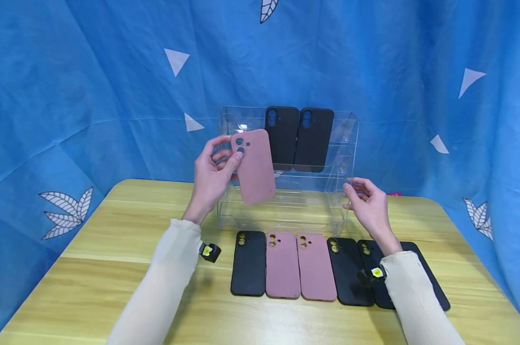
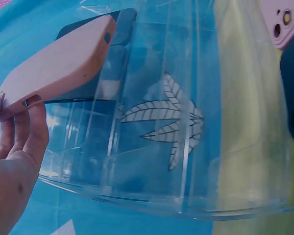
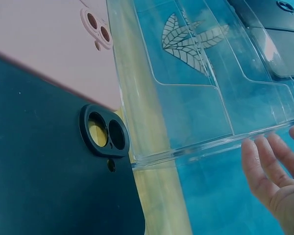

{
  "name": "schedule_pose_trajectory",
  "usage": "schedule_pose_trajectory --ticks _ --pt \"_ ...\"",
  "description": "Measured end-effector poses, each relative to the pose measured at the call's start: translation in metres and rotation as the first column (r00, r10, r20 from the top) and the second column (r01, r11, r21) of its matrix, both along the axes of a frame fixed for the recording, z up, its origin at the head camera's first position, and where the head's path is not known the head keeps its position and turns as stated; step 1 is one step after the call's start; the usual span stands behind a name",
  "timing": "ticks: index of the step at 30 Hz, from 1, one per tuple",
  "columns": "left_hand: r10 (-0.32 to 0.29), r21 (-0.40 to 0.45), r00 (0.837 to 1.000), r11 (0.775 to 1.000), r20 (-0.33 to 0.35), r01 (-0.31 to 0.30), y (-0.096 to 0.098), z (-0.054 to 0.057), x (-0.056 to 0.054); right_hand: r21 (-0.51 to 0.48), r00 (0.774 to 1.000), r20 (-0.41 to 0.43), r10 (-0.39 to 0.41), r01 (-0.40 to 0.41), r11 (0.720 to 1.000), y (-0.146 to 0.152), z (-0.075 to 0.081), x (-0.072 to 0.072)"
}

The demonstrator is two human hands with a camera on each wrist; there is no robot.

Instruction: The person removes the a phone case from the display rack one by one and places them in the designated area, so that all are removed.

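Observation:
My left hand [image 1: 212, 175] pinches a pink phone case [image 1: 256, 167] by its camera-hole edge, thumb on the near face. The case is held up before the left part of a clear tiered display stand [image 1: 281, 211]. In the left wrist view the same pink phone case [image 2: 59, 68] shows its end cutouts, fingers behind it. Two black phone cases, a left one [image 1: 285, 134] and a right one [image 1: 315, 139], stand side by side in the stand's top tier. My right hand [image 1: 369, 206] is beside the stand's right side, fingers loosely bent and holding nothing.
A row of cases lies on the wooden table [image 1: 113, 268] before the stand: a black case [image 1: 248, 263], two pink cases [image 1: 283, 268] and more black cases [image 1: 350, 273] at the right, partly under my right forearm. A blue curtain [image 1: 113, 86] hangs behind.

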State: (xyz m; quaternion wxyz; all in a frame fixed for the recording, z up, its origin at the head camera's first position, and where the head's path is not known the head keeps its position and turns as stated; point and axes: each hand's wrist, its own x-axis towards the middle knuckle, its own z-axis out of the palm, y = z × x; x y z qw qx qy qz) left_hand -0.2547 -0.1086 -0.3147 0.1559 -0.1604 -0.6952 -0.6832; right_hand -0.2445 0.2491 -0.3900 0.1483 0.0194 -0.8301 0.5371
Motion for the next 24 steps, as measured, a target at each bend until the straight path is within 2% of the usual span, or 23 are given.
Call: schedule_pose_trajectory --ticks 7,15,24 --pt "-0.014 0.018 1.0 1.0 -0.003 0.014 -0.002 -0.012 0.006 0.004 1.0 0.006 -0.005 0.005 1.0 -0.002 0.002 0.001" --pt "-0.021 0.012 0.997 1.0 0.067 0.021 -0.007 -0.023 0.013 -0.001 1.0 0.023 0.0 0.0 1.0 -0.001 0.002 0.001" --pt "-0.06 -0.025 0.987 0.998 0.15 0.064 -0.017 -0.035 0.023 -0.048 0.996 0.06 0.07 -0.067 0.997 0.006 0.004 0.002"
